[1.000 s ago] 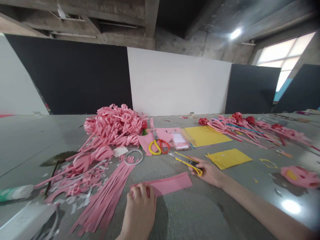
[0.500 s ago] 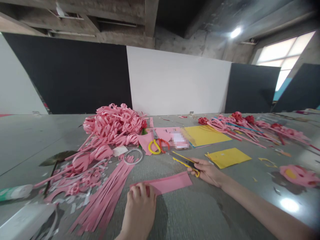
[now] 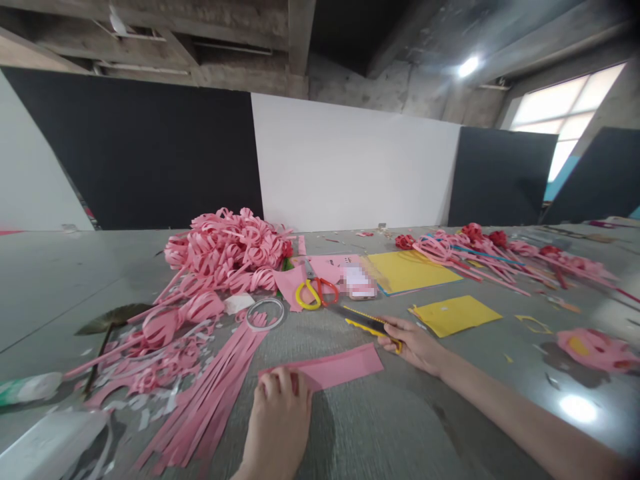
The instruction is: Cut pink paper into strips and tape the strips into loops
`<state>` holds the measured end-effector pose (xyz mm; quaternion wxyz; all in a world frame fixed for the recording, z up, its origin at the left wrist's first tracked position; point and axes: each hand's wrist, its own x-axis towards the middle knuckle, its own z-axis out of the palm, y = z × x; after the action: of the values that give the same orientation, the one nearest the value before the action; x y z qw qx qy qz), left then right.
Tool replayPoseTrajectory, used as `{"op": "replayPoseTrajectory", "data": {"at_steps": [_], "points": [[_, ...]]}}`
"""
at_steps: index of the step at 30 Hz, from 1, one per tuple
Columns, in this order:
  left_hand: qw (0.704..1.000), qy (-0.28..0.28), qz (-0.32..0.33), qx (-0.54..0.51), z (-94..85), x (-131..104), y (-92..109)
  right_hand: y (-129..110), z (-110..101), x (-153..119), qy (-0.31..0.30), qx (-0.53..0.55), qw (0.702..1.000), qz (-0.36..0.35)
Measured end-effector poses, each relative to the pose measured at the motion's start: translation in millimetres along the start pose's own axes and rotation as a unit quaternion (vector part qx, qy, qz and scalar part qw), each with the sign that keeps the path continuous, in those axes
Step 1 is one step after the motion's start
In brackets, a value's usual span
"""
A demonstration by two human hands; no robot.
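Only the yellow-and-black utility knife (image 3: 371, 325) is showing a clear change since the earlier frame: it is sitting at a slightly different angle in the right hand (image 3: 413, 343), while the left hand (image 3: 281, 413) is staying put. Fingers are closing firmly around the knife's rear end, and its nose is pointing leftward, just beyond the pink paper strip (image 3: 345, 368), apparently so the tool is keeping clear of the paper; any blade past the tip is too blurred to judge. That strip is lying flat on the grey surface (image 3: 370, 433), slanting rightward from under the left fingers. Those fingers are curling, half bent, over its left end, probably pressing it so it is not sliding; whether they are also pinching it, I cannot tell. Scissors (image 3: 319, 293) are resting beyond the strip, beside a phone (image 3: 360, 285), seemingly set aside within easy reach. Nearer the left, a tape roll (image 3: 265, 328) is lying over one end of a bundle of pink strips (image 3: 215, 400), perhaps weighing them together. Folded yellow paper (image 3: 455, 315) is lying to the right, apart from the strip.
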<state>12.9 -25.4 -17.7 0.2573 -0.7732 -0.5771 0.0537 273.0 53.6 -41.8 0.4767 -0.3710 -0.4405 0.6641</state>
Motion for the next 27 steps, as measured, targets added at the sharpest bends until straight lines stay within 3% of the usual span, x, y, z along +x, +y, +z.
{"op": "replayPoseTrajectory", "data": {"at_steps": [11, 14, 18, 20, 23, 27], "points": [[0.999, -0.016, 0.031, 0.002, -5.2, 3, -3, -6, 7, -3, -0.02, 0.091, 0.996, 0.007], [0.99, -0.003, 0.14, -0.035, -9.4, 6, -1, -11, 18, -10, -0.057, 0.11, 0.992, 0.005], [0.936, 0.035, 0.298, -0.183, -12.0, 14, 9, -16, 30, -19, -0.099, 0.113, 0.989, 0.017], [0.925, 0.05, 0.301, -0.224, -13.3, 20, 16, -18, 34, -22, -0.11, 0.105, 0.988, 0.021], [0.928, 0.04, 0.257, -0.267, -16.8, 29, 25, -22, 33, -21, -0.107, 0.089, 0.99, 0.012], [0.927, 0.032, 0.235, -0.29, -21.1, 35, 29, -28, 27, -16, -0.077, 0.072, 0.994, -0.039]]}}
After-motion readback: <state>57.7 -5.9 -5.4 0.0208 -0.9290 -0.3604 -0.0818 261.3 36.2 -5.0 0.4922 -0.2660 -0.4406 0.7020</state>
